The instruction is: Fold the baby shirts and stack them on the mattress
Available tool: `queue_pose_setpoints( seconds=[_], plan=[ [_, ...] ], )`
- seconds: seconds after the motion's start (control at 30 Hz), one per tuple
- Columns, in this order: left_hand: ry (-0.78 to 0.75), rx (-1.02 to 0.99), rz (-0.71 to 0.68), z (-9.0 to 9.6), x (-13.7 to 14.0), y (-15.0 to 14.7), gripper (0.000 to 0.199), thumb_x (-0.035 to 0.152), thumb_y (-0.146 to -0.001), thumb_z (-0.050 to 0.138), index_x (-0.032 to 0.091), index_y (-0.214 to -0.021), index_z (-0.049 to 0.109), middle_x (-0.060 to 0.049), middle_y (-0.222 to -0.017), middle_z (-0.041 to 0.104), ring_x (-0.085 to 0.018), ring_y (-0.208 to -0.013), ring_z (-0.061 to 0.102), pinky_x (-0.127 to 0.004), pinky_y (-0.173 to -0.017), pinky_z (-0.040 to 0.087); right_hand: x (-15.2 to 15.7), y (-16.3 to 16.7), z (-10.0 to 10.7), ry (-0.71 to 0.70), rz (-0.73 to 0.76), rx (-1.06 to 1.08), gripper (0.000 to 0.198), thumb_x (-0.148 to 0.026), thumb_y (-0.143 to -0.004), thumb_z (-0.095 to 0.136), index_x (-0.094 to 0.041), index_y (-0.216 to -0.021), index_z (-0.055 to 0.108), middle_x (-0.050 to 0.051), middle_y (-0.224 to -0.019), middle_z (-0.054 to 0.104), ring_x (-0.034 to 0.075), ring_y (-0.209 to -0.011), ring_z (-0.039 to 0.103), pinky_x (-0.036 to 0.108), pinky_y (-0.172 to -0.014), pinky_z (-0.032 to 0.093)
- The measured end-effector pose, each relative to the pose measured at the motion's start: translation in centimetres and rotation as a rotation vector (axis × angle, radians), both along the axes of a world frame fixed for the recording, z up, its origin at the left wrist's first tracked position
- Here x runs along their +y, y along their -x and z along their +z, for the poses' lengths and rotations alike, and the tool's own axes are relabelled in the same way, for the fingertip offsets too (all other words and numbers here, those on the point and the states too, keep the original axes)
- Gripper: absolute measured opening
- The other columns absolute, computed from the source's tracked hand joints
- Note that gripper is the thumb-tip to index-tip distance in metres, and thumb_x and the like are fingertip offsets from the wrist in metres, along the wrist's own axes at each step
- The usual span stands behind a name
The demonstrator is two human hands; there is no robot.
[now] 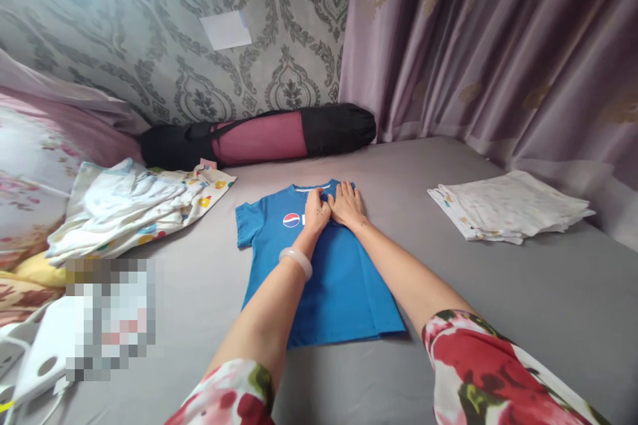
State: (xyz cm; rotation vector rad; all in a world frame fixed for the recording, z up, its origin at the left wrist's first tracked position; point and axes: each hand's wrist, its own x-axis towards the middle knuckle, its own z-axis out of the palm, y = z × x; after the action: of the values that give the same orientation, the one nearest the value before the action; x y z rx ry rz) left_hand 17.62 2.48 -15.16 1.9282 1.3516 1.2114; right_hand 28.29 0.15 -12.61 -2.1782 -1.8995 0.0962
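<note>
A blue T-shirt (319, 305) lies on the grey bed sheet (199, 319), its collar toward the wall. On its chest is a round red, white and blue logo (292, 220). The sleeve on the left lies spread out; along the right, the side is folded inward over the body. My left hand (317, 210), with a pale bangle at the wrist, has its fingers curled at the cloth below the collar. Beside it, my right hand (345, 204) presses flat on the shirt near the right shoulder, fingers extended. Some white print is partly hidden by my left hand.
Folded pale cloths (513, 206) are stacked at the right. Rumpled patterned clothes (139, 202) lie at the left, near a white device (50, 345) with cables and a blurred patch. A long black and maroon bag (259, 137) rests along the wall. Purple curtains (448, 46) hang behind.
</note>
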Motion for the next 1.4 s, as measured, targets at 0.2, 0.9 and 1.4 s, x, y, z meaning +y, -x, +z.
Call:
queue_pose_setpoints(
  seconds=[0.2,0.9,1.4],
  plan=[
    [-0.038,0.253,-0.111,0.9,-2.1,2.5,0.041,0.009,-0.076,0.05,0.012,-0.117,0.05,-0.02,-0.128,0.051,-0.028,-0.125,0.049,-0.046,-0.107,0.041,-0.1,0.0,0.0,-0.008,0.007,-0.01,0.06,-0.037,-0.099,0.025,-0.002,-0.147,0.035,0.017,-0.155,0.031,0.027,-0.145,0.021,0.043,-0.117,0.015],
    [0.0,0.838,0.002,1.4,-12.8,16.2,0.064,0.053,-0.097,0.034,0.014,-0.147,0.037,-0.018,-0.154,0.034,-0.03,-0.146,0.026,-0.053,-0.118,0.021,-0.1,1.4,0.5,0.036,0.06,-0.002,0.063,-0.039,-0.099,0.021,-0.001,-0.148,0.032,0.018,-0.157,0.027,0.029,-0.146,0.018,0.05,-0.118,0.01],
    [-0.047,0.614,-0.547,7.6,-22.5,13.9,0.033,0.044,-0.094,0.051,0.027,-0.121,0.06,-0.009,-0.115,0.064,-0.021,-0.103,0.06,-0.038,-0.092,0.048,-17.6,-5.6,7.3,0.353,0.608,0.483,0.022,-0.04,-0.087,0.055,-0.021,-0.091,0.067,0.002,-0.084,0.066,0.016,-0.074,0.059,0.027,-0.07,0.046]
  ],
)
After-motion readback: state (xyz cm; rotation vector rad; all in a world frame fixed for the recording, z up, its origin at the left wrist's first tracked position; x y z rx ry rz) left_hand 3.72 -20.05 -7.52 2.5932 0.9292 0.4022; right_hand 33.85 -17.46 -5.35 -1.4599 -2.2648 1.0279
